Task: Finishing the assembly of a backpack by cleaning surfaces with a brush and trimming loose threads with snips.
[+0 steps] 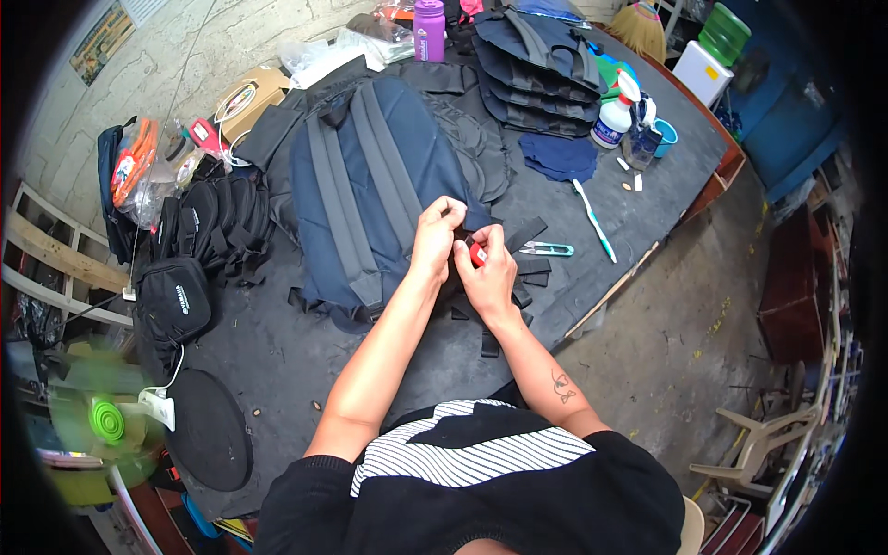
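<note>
A navy backpack (384, 148) with two grey straps lies on the dark table in front of me. At its right side my left hand (433, 242) is closed, its fingers pinching the navy fabric edge. Close beside it, my right hand (492, 277) grips a small red object (477, 253), shaped like a lighter and mostly covered by the fingers. Black webbing straps (533, 268) stick out below and right of the hands. Thread snips (548, 249) with a teal handle lie just right of my right hand.
A toothbrush (595, 222), navy cloth piece (559, 157) and spray bottle (612, 118) are at the right. Stacked dark bag panels (536, 74) and a purple bottle (429, 32) stand behind. Black pouches (176, 301) and a spinning green fan (106, 421) are left.
</note>
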A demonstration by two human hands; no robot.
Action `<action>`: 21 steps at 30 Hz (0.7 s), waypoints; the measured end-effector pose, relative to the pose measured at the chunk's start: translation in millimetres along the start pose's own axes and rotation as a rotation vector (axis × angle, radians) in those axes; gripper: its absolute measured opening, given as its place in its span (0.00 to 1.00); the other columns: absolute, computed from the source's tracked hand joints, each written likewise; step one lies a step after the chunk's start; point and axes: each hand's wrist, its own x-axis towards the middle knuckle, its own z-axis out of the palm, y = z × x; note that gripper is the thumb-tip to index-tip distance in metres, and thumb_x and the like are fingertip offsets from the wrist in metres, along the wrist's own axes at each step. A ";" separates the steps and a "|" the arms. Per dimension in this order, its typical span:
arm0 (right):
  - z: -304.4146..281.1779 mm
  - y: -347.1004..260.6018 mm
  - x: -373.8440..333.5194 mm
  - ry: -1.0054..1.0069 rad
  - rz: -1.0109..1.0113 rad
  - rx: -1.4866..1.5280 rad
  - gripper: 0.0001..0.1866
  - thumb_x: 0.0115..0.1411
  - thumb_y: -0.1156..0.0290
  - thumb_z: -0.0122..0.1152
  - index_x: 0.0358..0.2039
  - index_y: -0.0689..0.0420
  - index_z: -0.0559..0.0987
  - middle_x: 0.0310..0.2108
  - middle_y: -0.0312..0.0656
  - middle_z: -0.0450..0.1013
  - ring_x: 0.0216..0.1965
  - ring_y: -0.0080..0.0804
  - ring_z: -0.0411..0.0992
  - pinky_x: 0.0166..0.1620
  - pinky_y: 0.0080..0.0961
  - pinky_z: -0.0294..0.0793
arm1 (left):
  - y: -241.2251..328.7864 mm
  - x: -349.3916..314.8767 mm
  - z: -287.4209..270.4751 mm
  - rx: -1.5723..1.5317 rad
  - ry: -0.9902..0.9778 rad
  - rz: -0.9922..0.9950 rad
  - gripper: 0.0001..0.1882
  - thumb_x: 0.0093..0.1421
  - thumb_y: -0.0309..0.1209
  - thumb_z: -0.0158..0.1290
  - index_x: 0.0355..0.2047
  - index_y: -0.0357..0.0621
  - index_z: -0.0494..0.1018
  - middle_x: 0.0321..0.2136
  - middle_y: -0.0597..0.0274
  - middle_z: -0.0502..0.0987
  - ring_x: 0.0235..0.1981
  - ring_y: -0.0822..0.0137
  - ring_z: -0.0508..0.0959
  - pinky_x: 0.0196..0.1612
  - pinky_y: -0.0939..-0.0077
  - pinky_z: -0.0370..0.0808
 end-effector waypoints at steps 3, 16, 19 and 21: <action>0.0 -9.7 3.6 -0.027 0.017 -0.025 0.16 0.52 0.65 0.64 0.32 0.57 0.66 0.24 0.46 0.72 0.24 0.49 0.73 0.28 0.40 0.71 | 2.7 -5.7 3.0 -0.052 0.049 0.043 0.09 0.63 0.27 0.48 0.24 0.44 0.69 0.20 0.76 0.64 0.23 0.82 0.60 0.26 0.85 0.58; 1.4 -15.1 4.4 -0.027 -0.045 -0.067 0.14 0.50 0.70 0.60 0.32 0.58 0.65 0.24 0.49 0.70 0.24 0.53 0.73 0.27 0.43 0.70 | -10.3 -12.7 0.4 -0.145 0.126 0.123 0.12 0.67 0.34 0.46 0.26 0.45 0.66 0.24 0.76 0.60 0.26 0.81 0.57 0.30 0.85 0.58; 1.4 -15.5 3.6 -0.018 -0.040 -0.064 0.13 0.51 0.70 0.60 0.32 0.58 0.65 0.24 0.49 0.70 0.24 0.53 0.72 0.27 0.43 0.70 | -9.6 -14.4 -0.7 -0.183 0.124 0.101 0.11 0.67 0.34 0.45 0.28 0.44 0.67 0.24 0.76 0.60 0.27 0.81 0.57 0.30 0.85 0.59; 0.9 -16.5 3.2 -0.039 -0.008 -0.055 0.14 0.51 0.70 0.61 0.32 0.58 0.65 0.24 0.49 0.70 0.24 0.53 0.72 0.27 0.43 0.70 | -11.9 -13.6 -1.8 -0.172 0.132 0.099 0.11 0.68 0.35 0.45 0.28 0.44 0.67 0.24 0.76 0.60 0.27 0.81 0.57 0.30 0.85 0.59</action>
